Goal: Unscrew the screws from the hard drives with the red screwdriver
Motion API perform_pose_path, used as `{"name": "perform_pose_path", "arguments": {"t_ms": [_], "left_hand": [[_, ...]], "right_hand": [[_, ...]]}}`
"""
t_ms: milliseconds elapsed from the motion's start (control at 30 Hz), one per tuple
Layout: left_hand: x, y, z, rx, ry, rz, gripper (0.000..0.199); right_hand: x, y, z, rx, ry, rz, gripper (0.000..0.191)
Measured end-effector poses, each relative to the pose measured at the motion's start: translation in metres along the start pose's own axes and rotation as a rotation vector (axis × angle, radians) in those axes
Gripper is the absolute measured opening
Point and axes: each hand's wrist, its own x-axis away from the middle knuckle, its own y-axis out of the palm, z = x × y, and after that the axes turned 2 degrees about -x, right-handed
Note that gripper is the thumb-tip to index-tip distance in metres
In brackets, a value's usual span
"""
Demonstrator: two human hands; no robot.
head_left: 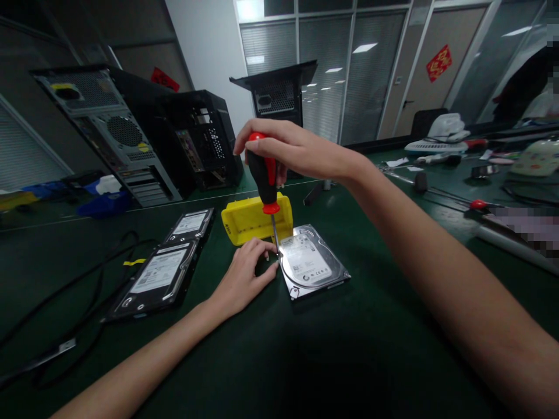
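Observation:
A silver hard drive [308,262] with a white label lies flat on the green table. My right hand [273,145] is wrapped from above round the black and red handle of a screwdriver [264,180]. Its shaft points down, slightly tilted, and the tip meets the left edge of the drive. My left hand [247,273] rests on the table, thumb and forefinger curved against that same edge on either side of the tip. Whether a screw sits under the tip is too small to tell. Just behind stands a yellow plastic bin [248,218], partly covered by the screwdriver.
Two more hard drives, one nearer [161,273] and one farther [190,224], lie at the left beside black cables [98,279]. Computer cases [131,128] stand at the back left. Tools, including a hammer [420,182], and other items lie along the right side.

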Motion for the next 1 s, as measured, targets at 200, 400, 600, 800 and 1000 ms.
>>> {"name": "perform_pose_path", "arguments": {"t_ms": [200,400,600,800,1000], "left_hand": [[-0.001,0.001,-0.002,0.006,-0.007,0.020,0.023],[0.000,0.001,0.000,0.020,0.004,0.013,0.023],[0.001,0.003,-0.003,0.010,-0.002,0.019,0.021],[0.001,0.004,-0.006,-0.008,0.010,0.020,0.019],[0.000,0.003,-0.006,-0.003,0.009,0.017,0.019]], "right_hand": [[-0.002,0.002,0.005,0.049,-0.081,0.033,0.028],[-0.002,0.002,0.005,-0.006,-0.028,0.053,0.033],[0.000,-0.002,0.007,-0.143,0.066,0.028,0.025],[-0.001,0.001,0.014,-0.055,0.035,0.117,0.030],[0.001,0.001,0.012,-0.030,0.106,0.098,0.035]]}}
